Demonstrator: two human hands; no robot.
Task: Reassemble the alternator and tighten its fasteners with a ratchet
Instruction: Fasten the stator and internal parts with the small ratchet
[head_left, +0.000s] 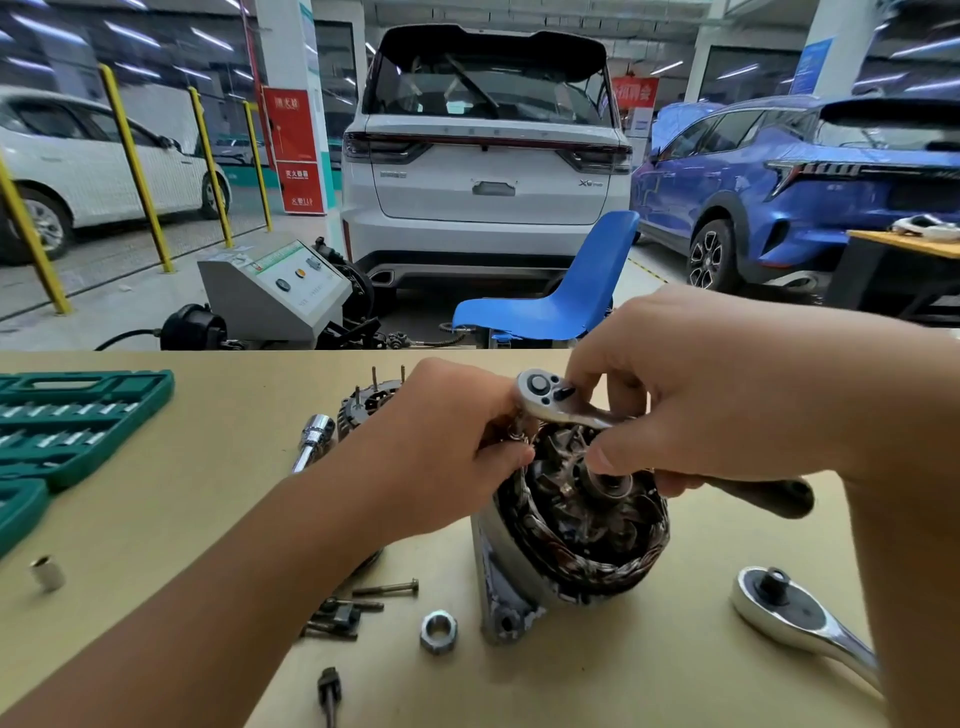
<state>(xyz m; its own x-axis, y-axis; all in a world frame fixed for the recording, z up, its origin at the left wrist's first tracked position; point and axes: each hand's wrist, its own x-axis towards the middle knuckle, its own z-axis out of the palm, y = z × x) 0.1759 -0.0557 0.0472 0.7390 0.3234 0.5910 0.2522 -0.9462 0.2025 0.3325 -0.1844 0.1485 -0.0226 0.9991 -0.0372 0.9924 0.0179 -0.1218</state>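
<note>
The open alternator body (571, 540) stands on the tan table (208, 493), its copper windings and rotor facing up. My right hand (691, 384) grips a small chrome ratchet (550, 397) over the alternator's far-left rim, with its dark handle end (784, 496) sticking out to the right. My left hand (447, 441) holds the alternator's left rim just under the ratchet head, fingers curled on it. What sits beneath the ratchet head is hidden. The alternator's rear cover (366, 402) with upright studs lies behind my left hand.
A larger ratchet (795, 623) lies at the right. A big nut (439, 630), long bolts (387, 588), a small bracket (340, 616) and a bit (330, 693) lie near the front. An extension bar (311, 439), a loose socket (48, 573) and a green socket case (67, 421) sit left.
</note>
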